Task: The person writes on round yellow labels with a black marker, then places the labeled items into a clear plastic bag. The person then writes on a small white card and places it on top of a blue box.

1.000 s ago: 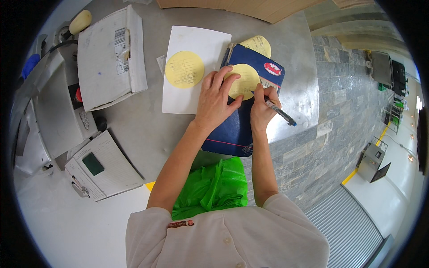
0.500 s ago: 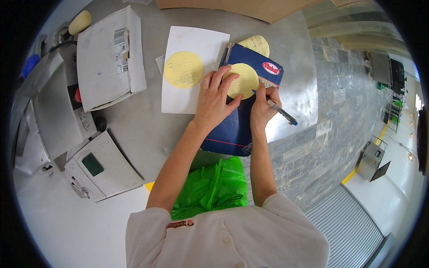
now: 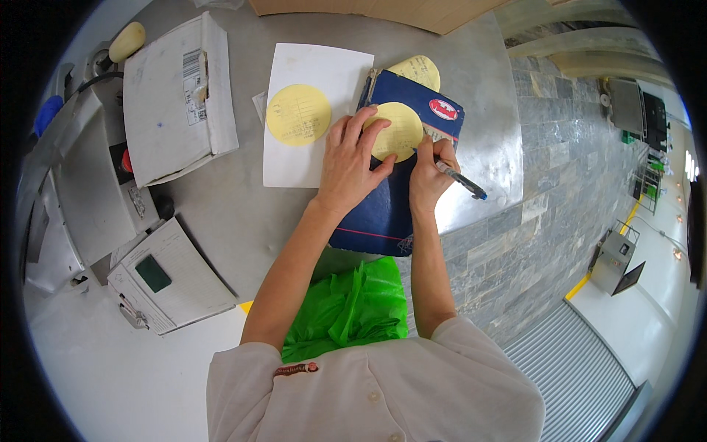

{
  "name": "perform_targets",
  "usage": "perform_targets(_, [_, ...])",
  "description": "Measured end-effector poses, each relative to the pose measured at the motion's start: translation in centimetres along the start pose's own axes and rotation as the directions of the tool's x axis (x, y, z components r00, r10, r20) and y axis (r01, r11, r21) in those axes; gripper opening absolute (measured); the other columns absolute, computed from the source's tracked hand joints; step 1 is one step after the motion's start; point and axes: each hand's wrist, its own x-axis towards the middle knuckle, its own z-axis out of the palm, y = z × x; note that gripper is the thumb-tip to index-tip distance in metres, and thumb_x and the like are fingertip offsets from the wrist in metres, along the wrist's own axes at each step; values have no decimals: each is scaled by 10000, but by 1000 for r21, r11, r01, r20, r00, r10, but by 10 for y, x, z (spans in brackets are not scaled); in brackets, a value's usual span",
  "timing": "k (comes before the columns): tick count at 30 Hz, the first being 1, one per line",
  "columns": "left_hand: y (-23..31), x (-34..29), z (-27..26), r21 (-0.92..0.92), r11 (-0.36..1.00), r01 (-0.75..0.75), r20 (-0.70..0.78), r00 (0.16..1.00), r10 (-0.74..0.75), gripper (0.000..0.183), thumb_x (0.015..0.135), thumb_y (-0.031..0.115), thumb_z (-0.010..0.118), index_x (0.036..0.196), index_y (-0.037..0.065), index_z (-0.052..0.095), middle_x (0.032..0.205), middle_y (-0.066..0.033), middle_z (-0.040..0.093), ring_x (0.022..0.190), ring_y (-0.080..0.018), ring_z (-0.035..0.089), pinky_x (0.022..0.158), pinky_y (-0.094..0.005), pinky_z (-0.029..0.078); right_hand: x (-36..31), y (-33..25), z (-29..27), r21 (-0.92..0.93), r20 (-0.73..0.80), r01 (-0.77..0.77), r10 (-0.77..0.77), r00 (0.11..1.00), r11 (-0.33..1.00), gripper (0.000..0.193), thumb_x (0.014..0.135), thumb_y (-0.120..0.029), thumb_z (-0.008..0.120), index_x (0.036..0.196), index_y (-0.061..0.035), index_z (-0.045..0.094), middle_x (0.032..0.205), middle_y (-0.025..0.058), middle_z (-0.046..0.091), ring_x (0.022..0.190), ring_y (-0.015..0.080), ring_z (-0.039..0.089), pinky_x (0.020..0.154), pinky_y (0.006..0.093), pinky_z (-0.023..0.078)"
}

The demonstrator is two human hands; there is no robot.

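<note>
My right hand (image 3: 429,177) is closed around a dark pen (image 3: 467,184), whose tip meets the lower right edge of a round yellow paper (image 3: 399,127) with handwriting on it. My left hand (image 3: 350,160) rests with fingers apart on the left side of that paper, thumb near its lower edge. Under both lies a dark blue hardcover book (image 3: 374,221) with a red oval emblem. To the left, another written yellow paper circle (image 3: 298,114) sits on a white sheet (image 3: 293,168). A further yellow paper (image 3: 423,71) pokes out past the book's far edge.
Metal table (image 3: 243,214) carries a worn white box (image 3: 163,103) at left, beside grey metal equipment (image 3: 92,199). A clipboard with papers (image 3: 188,283) and a dark green rectangle (image 3: 152,273) lie nearer. Cardboard (image 3: 383,11) borders the far side. Green plastic (image 3: 353,306) covers my lap.
The whole view has shifted very slightly. Both hands, the pen and the papers keep nearly the same places relative to each other.
</note>
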Motion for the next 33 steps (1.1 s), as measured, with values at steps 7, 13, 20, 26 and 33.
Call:
perform_targets(7, [-1,0,-1,14,1000,-7,2,1000,7,536,656,200,717,1133,107,489,1247,-64,415,1067,-305,403,932,-401,350,7,-11,-10,548,-3,-353,423,906,758,289,798,-27,614,564,-33,444,552,-32,441,535,57,357,507,241,289])
perform_targets(13, [-1,-1,-1,8,1000,-6,13,1000,6,552,647,201,719,1137,101,485,1251,-64,411,1070,-309,402,931,-402,351,-3,-6,-7,261,90,-226,209,974,939,292,811,-42,614,567,-26,456,534,-33,428,536,43,347,511,229,279])
perform_targets(20, [0,0,-2,3,1000,10,20,1000,-10,578,628,214,732,1138,94,486,1257,-60,404,1076,-309,399,935,-400,350,-6,-5,-3,226,52,-179,172,984,957,323,832,-68,618,560,-29,447,521,-29,423,528,45,349,499,239,285])
perform_targets(26, [1,1,-2,5,1000,8,25,1000,-8,587,622,216,737,1138,94,484,1258,-58,403,1071,-306,401,931,-398,352,-6,-1,-5,233,81,-107,91,993,966,296,826,-58,617,575,-18,467,526,-14,455,526,46,376,494,234,302])
perform_targets(33, [1,0,-1,5,1000,9,20,1000,-9,590,619,218,743,1134,95,485,1254,-57,404,1068,-298,403,926,-397,353,-6,0,-4,131,130,-54,37,991,990,260,806,-60,635,590,-9,499,517,5,474,504,49,394,465,242,309])
